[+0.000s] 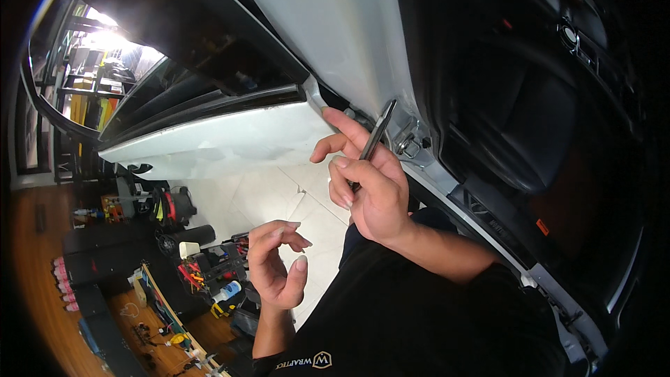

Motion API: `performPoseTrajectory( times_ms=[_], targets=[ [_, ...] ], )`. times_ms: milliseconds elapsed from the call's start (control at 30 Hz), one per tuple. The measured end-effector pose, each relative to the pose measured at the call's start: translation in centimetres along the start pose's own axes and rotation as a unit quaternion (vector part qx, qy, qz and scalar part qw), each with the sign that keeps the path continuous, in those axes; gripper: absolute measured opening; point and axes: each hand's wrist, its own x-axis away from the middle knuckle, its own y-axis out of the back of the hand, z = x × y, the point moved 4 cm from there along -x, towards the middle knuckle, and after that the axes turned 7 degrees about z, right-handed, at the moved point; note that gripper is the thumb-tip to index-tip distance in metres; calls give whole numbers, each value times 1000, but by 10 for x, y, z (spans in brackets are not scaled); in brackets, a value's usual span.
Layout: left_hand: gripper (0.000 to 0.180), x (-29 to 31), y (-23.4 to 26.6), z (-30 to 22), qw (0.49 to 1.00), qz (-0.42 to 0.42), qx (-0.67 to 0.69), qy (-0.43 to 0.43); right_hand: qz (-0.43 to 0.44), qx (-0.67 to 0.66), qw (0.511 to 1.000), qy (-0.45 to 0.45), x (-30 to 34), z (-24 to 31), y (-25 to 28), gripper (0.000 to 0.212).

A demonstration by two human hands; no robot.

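My right hand [373,188] is closed around a slim dark pen-shaped tool [379,132], which points up and away. Its index finger reaches to the corner of the open white car door [230,136], and seems to touch or nearly touch it. To the right of that hand, a metal fitting [408,141] is fixed in the door opening, below the white car pillar [342,21]. Lower and to the left hangs my left hand [277,265], fingers bent and apart from the thumb, with nothing seen in it.
On the right is the dark car interior with a black seat [516,119]. The door's side mirror [105,63] juts out at upper left. Pale floor tiles [258,199] lie below the door. Tools and a white bottle [227,291] crowd a cart at lower left.
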Motion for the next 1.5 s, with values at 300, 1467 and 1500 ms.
performPoseTrajectory(
  times_ms=[300, 1467, 1500],
  targets=[
    [58, 12, -2, 8, 1000, -15, 1, 26, 0, 91, 996, -1, 3, -4, -4, 71],
    [56, 13, -5, 22, 998, -2, 59, 12, 34, -192, 980, -38, 2, -9, -19, 76],
    [56, 13, -6, 22, 998, -2, 62, 12, 32, -197, 979, -39, 0, -10, -20, 76]
  ],
)
